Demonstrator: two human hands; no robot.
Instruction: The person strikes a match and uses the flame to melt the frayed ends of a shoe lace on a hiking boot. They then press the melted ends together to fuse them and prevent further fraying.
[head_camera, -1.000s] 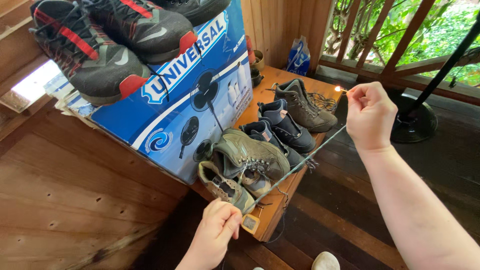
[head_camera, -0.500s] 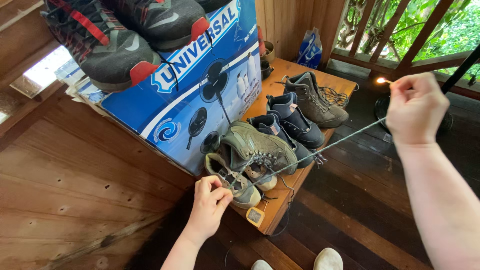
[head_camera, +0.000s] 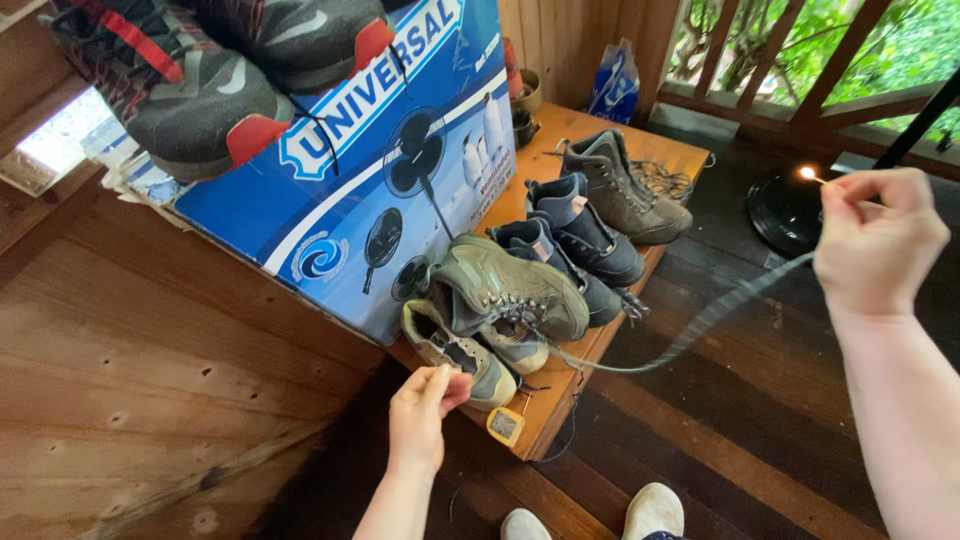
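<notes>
My right hand (head_camera: 872, 243) is raised at the right, pinching the end of a grey shoelace (head_camera: 700, 322) whose tip glows with a small flame. The lace sags in a curve down to an olive hiking shoe (head_camera: 505, 290) on a low wooden bench (head_camera: 545, 420). My left hand (head_camera: 425, 412) is at the bench's near end, fingers pinched together next to the toe of a lighter olive shoe (head_camera: 455, 352). Whether it holds anything, I cannot make out.
Dark blue boots (head_camera: 575, 240) and a grey-brown boot (head_camera: 622, 190) stand farther along the bench. A big blue cardboard box (head_camera: 380, 170) with black-and-red sneakers (head_camera: 190, 90) on top fills the left. A black round stand base (head_camera: 790, 210) sits on the plank floor. My white shoes (head_camera: 600, 520) are below.
The lace has gone from taut to slack and sagging. My right hand moved right and lower in view, and my left hand dropped a little along the bench's near end.
</notes>
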